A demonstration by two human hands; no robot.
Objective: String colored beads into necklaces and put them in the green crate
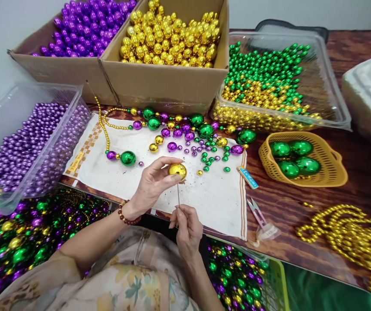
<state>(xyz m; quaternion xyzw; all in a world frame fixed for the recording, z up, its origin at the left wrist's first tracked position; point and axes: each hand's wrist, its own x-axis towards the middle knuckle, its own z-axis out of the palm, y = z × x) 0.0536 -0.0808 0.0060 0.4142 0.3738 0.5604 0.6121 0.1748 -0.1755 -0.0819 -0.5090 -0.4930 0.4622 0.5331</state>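
My left hand [154,181] pinches a large shiny gold bead [177,172] between thumb and fingers, above a white cloth [130,183]. Below it, my right hand [188,226] grips the lower end of a thin needle [179,194], whose upper end meets the underside of the bead. Whether the tip has passed into the bead is hidden. On the cloth beyond my hands lie loose purple, green and gold beads [190,136]. A partly strung bead strand [107,129] curves over the cloth's left side, ending near a large green bead [128,158].
Cardboard boxes of purple beads [88,28] and gold beads [169,39] stand behind. Clear plastic bins flank them: lilac beads [30,149] left, green and gold beads [266,69] right. Rightward are a yellow basket [331,172], thread snips [257,214] and gold bead strands [356,233].
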